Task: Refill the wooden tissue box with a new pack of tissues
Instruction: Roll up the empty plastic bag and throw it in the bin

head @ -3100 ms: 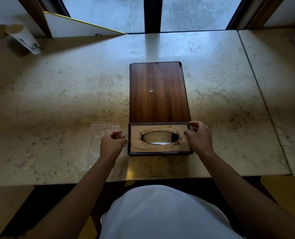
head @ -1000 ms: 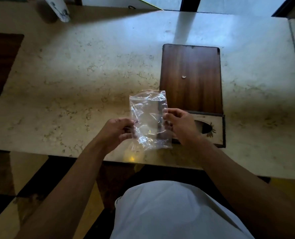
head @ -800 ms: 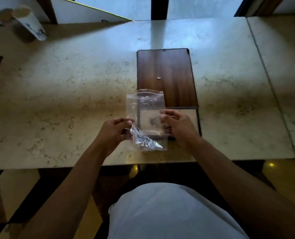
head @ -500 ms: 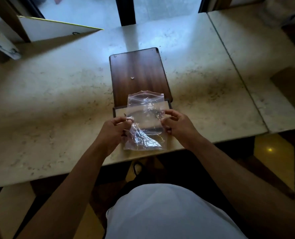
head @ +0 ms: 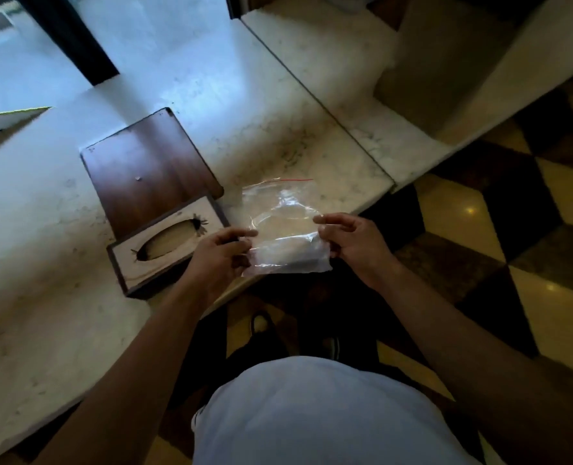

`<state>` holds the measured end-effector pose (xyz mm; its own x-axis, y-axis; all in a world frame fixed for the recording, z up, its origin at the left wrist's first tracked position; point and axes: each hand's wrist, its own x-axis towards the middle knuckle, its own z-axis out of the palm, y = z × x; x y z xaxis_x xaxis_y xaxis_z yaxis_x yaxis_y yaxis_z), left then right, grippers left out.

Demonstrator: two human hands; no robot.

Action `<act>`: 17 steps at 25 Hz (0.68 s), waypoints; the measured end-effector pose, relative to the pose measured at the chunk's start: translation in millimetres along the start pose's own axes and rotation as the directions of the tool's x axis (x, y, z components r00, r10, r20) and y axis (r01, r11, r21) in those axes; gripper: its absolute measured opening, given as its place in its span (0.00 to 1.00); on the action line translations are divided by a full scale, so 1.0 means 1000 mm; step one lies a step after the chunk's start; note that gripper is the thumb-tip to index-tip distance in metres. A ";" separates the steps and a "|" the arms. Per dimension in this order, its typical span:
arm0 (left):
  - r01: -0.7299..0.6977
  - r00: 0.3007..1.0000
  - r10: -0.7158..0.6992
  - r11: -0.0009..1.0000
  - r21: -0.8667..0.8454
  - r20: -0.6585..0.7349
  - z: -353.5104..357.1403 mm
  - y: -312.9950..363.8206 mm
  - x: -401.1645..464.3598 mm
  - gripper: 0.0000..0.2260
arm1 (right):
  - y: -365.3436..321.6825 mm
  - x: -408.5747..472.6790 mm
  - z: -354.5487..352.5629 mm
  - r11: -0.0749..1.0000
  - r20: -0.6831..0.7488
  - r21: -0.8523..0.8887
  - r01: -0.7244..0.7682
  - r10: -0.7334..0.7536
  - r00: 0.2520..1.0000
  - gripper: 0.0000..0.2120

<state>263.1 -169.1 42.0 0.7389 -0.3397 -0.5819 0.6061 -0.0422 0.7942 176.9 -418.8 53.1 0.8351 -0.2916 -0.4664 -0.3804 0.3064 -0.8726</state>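
The left hand (head: pixel 219 253) and right hand (head: pixel 352 241) are pinching opposite edges of a clear plastic bag (head: pixel 283 226), holding it up over the tabletop's (head: pixel 43 330) near edge, while the wooden tissue box (head: pixel 167 245) is lying just left, its sliding wooden panel (head: pixel 147 169) sticking out toward the far side.
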 end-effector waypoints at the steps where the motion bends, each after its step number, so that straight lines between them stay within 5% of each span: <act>1: 0.031 0.999 -0.032 0.999 0.006 0.039 0.015 0.001 0.007 0.09 | 0.001 -0.005 -0.014 1.000 -0.046 0.029 0.009 -0.008 0.999 0.08; 5: 0.126 0.976 -0.124 0.992 0.003 0.177 0.077 0.010 0.030 0.13 | 0.004 -0.021 -0.053 0.991 -0.212 0.102 0.091 -0.068 0.975 0.09; 10: 0.194 0.916 -0.205 0.979 0.067 0.344 0.134 0.021 0.061 0.15 | 0.006 -0.038 -0.083 0.972 -0.408 0.210 0.107 -0.012 0.913 0.22; 17: 0.242 0.789 -0.335 0.940 0.241 0.515 0.190 0.024 0.085 0.11 | 0.010 -0.066 -0.112 0.882 -0.602 0.419 0.217 0.091 0.793 0.17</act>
<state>284.6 -377.8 44.9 0.2283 -0.7378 -0.6352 0.6775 -0.3482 0.6479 73.3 -498.3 58.5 0.3887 -0.7491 -0.5364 0.0119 0.5862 -0.8101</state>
